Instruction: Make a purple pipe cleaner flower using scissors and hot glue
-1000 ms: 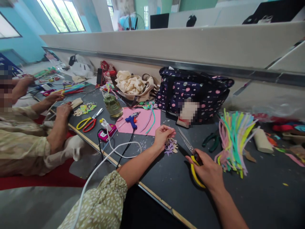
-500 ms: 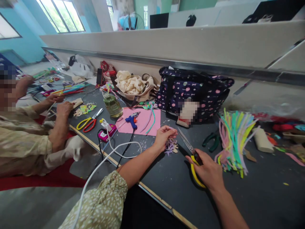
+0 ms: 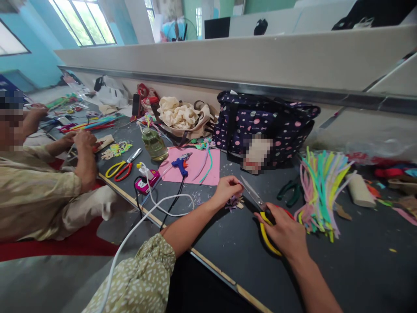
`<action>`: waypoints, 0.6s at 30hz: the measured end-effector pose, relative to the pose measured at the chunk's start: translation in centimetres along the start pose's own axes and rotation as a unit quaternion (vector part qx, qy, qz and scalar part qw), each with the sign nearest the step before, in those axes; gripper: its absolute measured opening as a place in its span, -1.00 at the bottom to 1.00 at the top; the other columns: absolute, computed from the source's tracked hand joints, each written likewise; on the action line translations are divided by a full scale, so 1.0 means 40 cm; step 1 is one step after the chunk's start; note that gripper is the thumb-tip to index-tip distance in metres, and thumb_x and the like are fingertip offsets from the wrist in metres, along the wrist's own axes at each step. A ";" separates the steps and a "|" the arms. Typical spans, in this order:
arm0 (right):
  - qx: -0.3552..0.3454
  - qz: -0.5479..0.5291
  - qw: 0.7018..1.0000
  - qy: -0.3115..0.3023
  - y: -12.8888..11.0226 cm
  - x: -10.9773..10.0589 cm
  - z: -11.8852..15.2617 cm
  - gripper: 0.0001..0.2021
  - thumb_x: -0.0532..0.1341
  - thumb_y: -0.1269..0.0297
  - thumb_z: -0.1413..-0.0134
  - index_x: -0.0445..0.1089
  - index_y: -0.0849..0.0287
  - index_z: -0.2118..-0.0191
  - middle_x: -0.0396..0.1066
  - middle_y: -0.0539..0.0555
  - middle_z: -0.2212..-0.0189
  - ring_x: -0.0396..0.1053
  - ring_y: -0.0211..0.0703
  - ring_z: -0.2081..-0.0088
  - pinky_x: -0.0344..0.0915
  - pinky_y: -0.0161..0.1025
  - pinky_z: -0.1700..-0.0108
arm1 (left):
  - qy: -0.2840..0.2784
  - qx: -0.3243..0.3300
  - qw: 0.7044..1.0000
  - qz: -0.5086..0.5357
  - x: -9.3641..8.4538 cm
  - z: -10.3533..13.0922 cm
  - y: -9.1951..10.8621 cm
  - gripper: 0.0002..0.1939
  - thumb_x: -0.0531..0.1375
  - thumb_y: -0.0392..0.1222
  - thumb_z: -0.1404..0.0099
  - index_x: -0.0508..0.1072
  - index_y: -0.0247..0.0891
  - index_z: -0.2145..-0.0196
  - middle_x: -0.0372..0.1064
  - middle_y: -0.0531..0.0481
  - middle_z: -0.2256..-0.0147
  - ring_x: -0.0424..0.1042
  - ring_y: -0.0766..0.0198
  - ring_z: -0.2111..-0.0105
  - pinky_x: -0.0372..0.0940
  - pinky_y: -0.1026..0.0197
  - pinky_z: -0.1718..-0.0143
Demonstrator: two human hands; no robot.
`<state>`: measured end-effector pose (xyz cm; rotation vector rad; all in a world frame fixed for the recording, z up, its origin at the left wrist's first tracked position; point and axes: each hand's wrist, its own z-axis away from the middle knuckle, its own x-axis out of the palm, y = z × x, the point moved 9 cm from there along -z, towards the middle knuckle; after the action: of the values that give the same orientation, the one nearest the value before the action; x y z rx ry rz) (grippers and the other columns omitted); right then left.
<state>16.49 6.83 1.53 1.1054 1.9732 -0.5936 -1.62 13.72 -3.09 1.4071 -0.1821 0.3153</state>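
My left hand [image 3: 228, 190] is closed in a pinch above the table, fingertips on a thin lilac pipe cleaner that is mostly hidden. Just under it lies a small heap of short lilac and cream pipe cleaner pieces [image 3: 235, 202]. Scissors [image 3: 256, 198] with yellow and red handles are gripped in my right hand [image 3: 285, 228], their blades pointing up and left with the tips close to my left fingertips. To the right of that hand lies a thick bundle of pastel pipe cleaners [image 3: 322, 191]. Dark green pliers [image 3: 289, 192] rest between the bundle and the scissors.
A blue glue gun [image 3: 180, 164] lies on a pink sheet [image 3: 208, 173] beside a bottle of liquid [image 3: 153, 145]. Behind stands a dark patterned bag [image 3: 263, 126]. A white cable [image 3: 130, 237] crosses my left side. Other scissors [image 3: 124, 166] lie near a co-worker's hands [image 3: 85, 141].
My left fingers have curled in more tightly and turned over the small heap, covering more of it. The scissors stay almost in place. The co-worker's hands have shifted slightly.
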 end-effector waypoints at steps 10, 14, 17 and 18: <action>-0.012 0.021 1.000 0.001 -0.005 -0.008 -0.003 -0.62 0.13 -0.01 -0.17 0.39 0.18 0.07 0.49 0.04 0.36 0.38 -0.23 0.44 0.04 -0.31 0.46 | 0.003 0.060 0.992 -0.110 -0.018 -0.020 -0.004 -0.90 0.18 -0.27 0.09 0.28 -0.25 0.56 0.28 0.13 0.63 0.25 0.42 0.63 0.12 0.37 0.57; -0.014 0.033 0.999 -0.011 -0.001 0.002 0.001 -0.63 0.13 -0.01 -0.17 0.38 0.16 0.07 0.49 0.04 0.36 0.38 -0.23 0.45 0.03 -0.31 0.46 | 0.017 0.086 0.981 -0.172 -0.027 -0.019 0.014 -0.93 0.16 -0.27 0.07 0.28 -0.26 0.56 0.21 0.18 0.63 0.19 0.45 0.63 0.08 0.37 0.56; -0.014 0.034 0.999 -0.018 0.004 0.008 0.004 -0.62 0.12 0.00 -0.18 0.38 0.17 0.06 0.49 0.08 0.34 0.40 -0.21 0.42 0.05 -0.32 0.44 | 0.016 0.102 0.977 -0.184 -0.023 -0.013 0.031 -0.94 0.16 -0.27 0.05 0.30 -0.27 0.56 0.20 0.18 0.61 0.19 0.44 0.61 0.09 0.36 0.53; -0.013 0.034 0.999 -0.018 0.006 0.009 0.004 -0.62 0.11 0.00 -0.18 0.37 0.18 0.05 0.49 0.09 0.34 0.40 -0.20 0.42 0.06 -0.32 0.43 | 0.013 0.108 0.978 -0.180 -0.020 -0.011 0.036 -0.94 0.16 -0.27 0.04 0.31 -0.28 0.55 0.20 0.17 0.61 0.19 0.44 0.60 0.09 0.36 0.52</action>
<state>16.66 6.99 1.15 1.1331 1.9001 -0.5477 -2.86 14.26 -2.04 1.6169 0.1334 0.0539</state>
